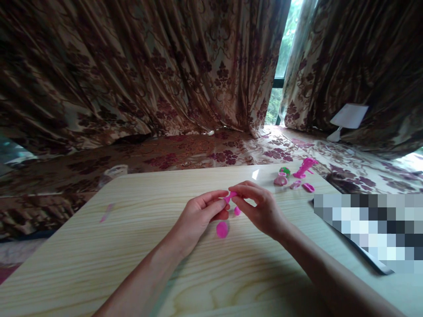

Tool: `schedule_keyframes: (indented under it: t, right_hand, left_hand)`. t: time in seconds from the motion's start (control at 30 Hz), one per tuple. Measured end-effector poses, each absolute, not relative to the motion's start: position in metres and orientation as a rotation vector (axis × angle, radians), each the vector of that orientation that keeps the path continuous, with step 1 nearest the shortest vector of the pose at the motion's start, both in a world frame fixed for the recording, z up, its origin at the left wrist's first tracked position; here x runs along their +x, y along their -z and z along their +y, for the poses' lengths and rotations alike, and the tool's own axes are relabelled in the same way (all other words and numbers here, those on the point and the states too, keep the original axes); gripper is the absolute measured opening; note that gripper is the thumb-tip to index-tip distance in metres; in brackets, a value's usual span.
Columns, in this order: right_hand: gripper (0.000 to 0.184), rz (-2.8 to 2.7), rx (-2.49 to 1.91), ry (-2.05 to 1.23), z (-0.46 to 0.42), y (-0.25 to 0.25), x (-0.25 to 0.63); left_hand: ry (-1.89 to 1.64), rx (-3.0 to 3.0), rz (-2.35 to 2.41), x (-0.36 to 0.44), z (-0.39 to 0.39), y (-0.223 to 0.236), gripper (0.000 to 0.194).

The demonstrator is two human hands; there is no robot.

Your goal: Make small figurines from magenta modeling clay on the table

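Between my two hands, above the middle of the table, is a small bright pink piece (230, 196), soft-looking like modelling clay. My left hand (206, 210) pinches its lower left end with thumb and fingers. The other end sits between the thumb and index finger of my right hand (259, 204). Just below the fingers, a small pink lump (237, 211) lies on the table. Nearer to me is a flat, round pink disc (222, 229). The tips of some left fingers are hidden behind the piece.
The pale wooden table (139, 264) bears a pink strip (106, 213) at left. At back right stand a tall pink figure (306, 167), a light pink bag-like piece (280, 178), a green piece (284, 171) and small pink pieces. A pixelated dark-edged object (370, 233) lies right. A lamp (349, 116) stands beyond.
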State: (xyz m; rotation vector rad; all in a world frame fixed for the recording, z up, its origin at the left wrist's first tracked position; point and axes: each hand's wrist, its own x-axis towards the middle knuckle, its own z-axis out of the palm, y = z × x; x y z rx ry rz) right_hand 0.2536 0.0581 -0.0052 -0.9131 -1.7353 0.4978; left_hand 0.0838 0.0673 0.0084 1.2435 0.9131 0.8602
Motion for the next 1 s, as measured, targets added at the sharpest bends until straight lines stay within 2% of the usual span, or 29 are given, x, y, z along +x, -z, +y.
schedule_keyframes:
  t: [0.77,0.9,1.0]
  right_hand:
    - [0.024,-1.766,-0.905,-0.498,0.0522,-0.0024,0.2532]
    - [0.029,-1.668,-0.909,-0.6,0.0513,-0.0029,0.254]
    - [0.026,-1.636,-0.913,-0.665,0.051,-0.004,0.2549]
  left_hand:
    - [-0.972,1.45,0.997,0.0882,0.067,-0.0022,0.017]
    - [-0.923,1.284,0.933,0.0853,0.0672,-0.0056,0.021]
    - [-0.855,1.083,0.802,0.0847,0.066,-0.0088,0.022]
